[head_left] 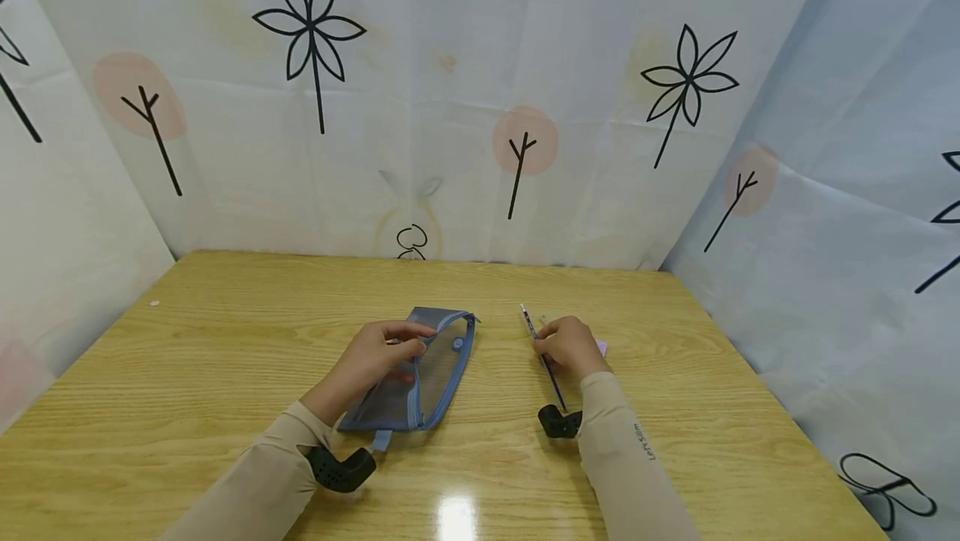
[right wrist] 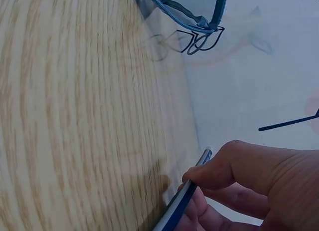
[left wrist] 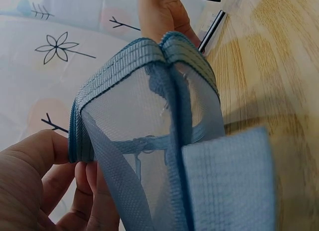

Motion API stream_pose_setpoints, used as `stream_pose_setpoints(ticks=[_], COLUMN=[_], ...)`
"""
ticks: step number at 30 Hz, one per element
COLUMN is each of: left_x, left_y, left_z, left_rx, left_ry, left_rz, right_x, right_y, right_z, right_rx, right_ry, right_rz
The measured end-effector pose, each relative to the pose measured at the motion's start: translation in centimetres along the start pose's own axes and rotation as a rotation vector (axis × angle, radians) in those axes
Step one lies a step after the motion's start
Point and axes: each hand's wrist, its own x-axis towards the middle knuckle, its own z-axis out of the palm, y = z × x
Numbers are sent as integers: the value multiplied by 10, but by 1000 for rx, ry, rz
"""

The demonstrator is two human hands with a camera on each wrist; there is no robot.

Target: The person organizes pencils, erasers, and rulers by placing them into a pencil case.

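A blue mesh zip pouch (head_left: 444,374) lies on the table with its zipped mouth spread apart. My left hand (head_left: 378,353) pinches one zipper edge (left wrist: 82,126) of it between thumb and fingers. To the right, my right hand (head_left: 566,345) pinches a slim blue-and-white pencil (head_left: 555,381) near its middle, apart from the pouch. The pencil (right wrist: 182,203) slants between thumb and fingertips in the right wrist view. A small lilac item (head_left: 602,348) shows partly behind the right hand; its kind is hidden.
The wooden table (head_left: 225,358) is bordered by a printed white cloth (head_left: 450,91) at the back and sides. A tiny pale scrap (head_left: 154,303) lies at the far left. Black wrist devices (head_left: 341,470) sit on both sleeves.
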Motion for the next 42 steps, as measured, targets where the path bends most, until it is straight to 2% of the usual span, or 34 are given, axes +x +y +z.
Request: stream_pose_setpoints(ticks=[28, 34, 42], left_x=[-1, -1, 0], left_y=[1, 1, 1], left_z=[-1, -1, 0], left_rx=[-8, 5, 15], left_ry=[-12, -3, 8], left_rz=[5, 3, -3], right_x=[3, 6, 8], right_y=[0, 1, 0], right_z=[-4, -5, -6], right_rx=[358, 480, 550], right_ry=[-171, -226, -314], right_rz=[44, 41, 40])
